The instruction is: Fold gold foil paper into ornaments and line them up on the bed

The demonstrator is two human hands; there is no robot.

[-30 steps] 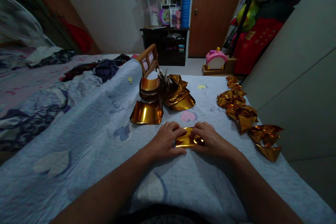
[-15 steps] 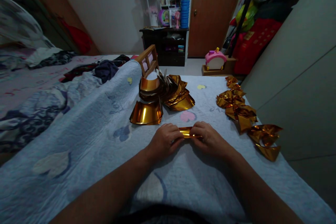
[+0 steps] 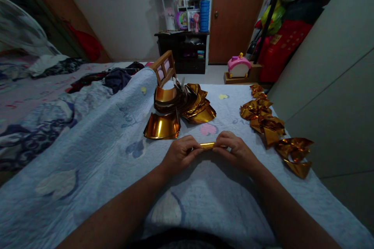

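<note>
Between my two hands is a narrow strip of folded gold foil paper (image 3: 207, 146). My left hand (image 3: 181, 151) pinches its left end and my right hand (image 3: 232, 148) pinches the right end; both ends are hidden by the fingers. Beyond my hands, left of the middle, lie fanned stacks of shiny gold foil sheets (image 3: 162, 126), curved upward. At the right edge of the bed runs a row of folded gold foil pieces (image 3: 267, 126), crumpled and puffed in shape.
A pale blue quilt (image 3: 117, 179) with heart shapes covers the surface under my hands. A small wooden chair back (image 3: 164, 68) rises behind the stacks. Clothes (image 3: 117, 78) lie on the left. A pale cabinet side (image 3: 336, 85) stands close along the right.
The foil between my hands now looks narrower, and my fingers have shifted into a pinch at its two ends. The stacks and the row at the right stay put.
</note>
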